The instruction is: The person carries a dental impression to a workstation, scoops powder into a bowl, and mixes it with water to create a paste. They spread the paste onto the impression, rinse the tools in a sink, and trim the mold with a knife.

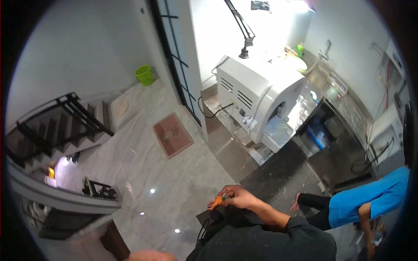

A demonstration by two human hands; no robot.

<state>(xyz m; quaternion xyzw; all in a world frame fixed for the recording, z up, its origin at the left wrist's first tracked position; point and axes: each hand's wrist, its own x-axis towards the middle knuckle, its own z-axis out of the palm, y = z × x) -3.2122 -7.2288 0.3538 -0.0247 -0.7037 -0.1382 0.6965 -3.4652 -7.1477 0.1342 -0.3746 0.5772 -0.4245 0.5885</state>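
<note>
With right hand [240, 197], pinches a small orange object [216, 202] in front of black shirt [265, 243]; cannot tell left hand's state. Has open grey marble floor [143, 182] ahead-left, around pink rectangular mat [173, 135]; ahead-right, bulky white machine [257, 89] near surface [265, 153] edge.

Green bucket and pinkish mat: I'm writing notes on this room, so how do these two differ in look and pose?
The green bucket is bright green, while the mat is a muted brownish pink with darker markings.
The green bucket stands upright with a round rim; the mat is rectangular and lies flat.
The green bucket sits close to the wall, whereas the mat lies farther out.
Both are on the pale, veined floor.
</note>
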